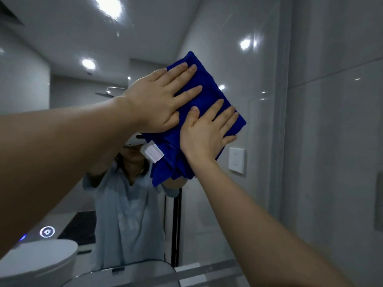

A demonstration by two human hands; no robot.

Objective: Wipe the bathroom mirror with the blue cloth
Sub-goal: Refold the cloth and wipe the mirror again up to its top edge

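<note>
grey glossy tile fills the bathroom, and the mirror (238, 193) takes up most of the view, its right edge running upright just beside the tiled wall (331, 141). the blue cloth (163, 168) sits high on the glass, folded loosely. the left hand (157, 100) presses its upper part with fingers (186, 93) straight and spread. the right hand (205, 133) presses the lower right part, fingers flat and slightly apart.

the lower fold hangs free below the right wrist, so a fast stroke would likely bunch it or pull it out from under the palms. the white tag (152, 152) lies at the cloth's left edge and may drag and streak the glass. a sweep down to the lower left could brush the lit touch control (47, 232) and trigger it.

open glass lies wide to the left and below. to the right, the mirror's edge is near, so a stroke there would soon run onto tile. the top edge is out of view.
</note>
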